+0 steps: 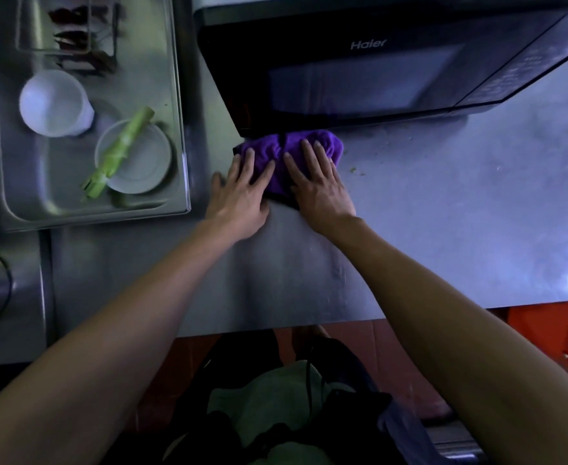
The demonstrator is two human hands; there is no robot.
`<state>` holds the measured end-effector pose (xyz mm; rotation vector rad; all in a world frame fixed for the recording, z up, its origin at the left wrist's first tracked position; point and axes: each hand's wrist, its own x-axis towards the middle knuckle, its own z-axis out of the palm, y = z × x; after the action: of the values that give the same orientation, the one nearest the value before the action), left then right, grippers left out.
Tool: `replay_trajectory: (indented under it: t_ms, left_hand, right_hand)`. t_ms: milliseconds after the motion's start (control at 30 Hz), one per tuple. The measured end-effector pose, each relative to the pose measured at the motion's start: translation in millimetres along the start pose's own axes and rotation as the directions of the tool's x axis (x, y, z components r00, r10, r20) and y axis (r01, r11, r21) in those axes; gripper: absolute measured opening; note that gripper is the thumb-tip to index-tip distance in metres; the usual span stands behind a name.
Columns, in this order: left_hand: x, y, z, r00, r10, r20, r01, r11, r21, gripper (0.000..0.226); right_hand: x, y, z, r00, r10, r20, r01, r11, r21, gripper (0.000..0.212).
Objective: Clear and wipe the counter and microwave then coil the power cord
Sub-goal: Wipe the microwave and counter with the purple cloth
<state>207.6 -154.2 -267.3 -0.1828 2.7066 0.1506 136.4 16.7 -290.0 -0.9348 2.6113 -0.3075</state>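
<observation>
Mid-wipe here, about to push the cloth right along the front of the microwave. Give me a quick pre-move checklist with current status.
1. Both hands on the cloth: ok. The left hand and right hand press flat on the purple cloth.
2. Cloth flat on the counter: ok; it lies bunched against the microwave base.
3. Path to the right free of objects: ok, only small crumbs.
4. Dishes off the counter: ok. The white cup, plate and green stalk sit in the sink tray.
5. Microwave door shut: ok.
6. Power cord location: cannot tell, not visible.
</observation>
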Motion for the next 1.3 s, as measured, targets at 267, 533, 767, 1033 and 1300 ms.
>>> replay_trajectory:
  t_ms: [267, 533, 767, 1033, 1300]
  left_hand:
    - [15, -7, 1, 1.0, 0.023, -0.01, -0.024, 0.999, -0.042, 0.079]
    - [17, -12, -1, 0.992, 0.114, -0.053, -0.112, 0.993, 0.046, 0.076]
    - [21, 9, -7, 0.985, 0.171, -0.005, -0.171, 0.984, 0.045, 0.079]
    - [56, 98, -8, 0.989, 0.15, 0.001, -0.15, 0.989, 0.019, 0.081]
    - [83, 193, -12, 0.996, 0.087, 0.022, -0.087, 0.995, 0.039, 0.086]
  right_hand:
    - [13, -4, -3, 0.999, 0.049, 0.005, -0.049, 0.998, -0.035, 0.062]
    - [10, -5, -10, 0.997, 0.073, 0.009, -0.072, 0.996, -0.051, 0.061]
    - [-1, 24, -21, 0.997, 0.074, -0.015, -0.075, 0.996, -0.052, 0.063]
    - [-23, 111, -42, 0.998, 0.043, -0.052, -0.046, 0.997, -0.064, 0.061]
    - [-42, 208, -59, 0.993, -0.037, -0.111, 0.035, 0.999, -0.025, 0.057]
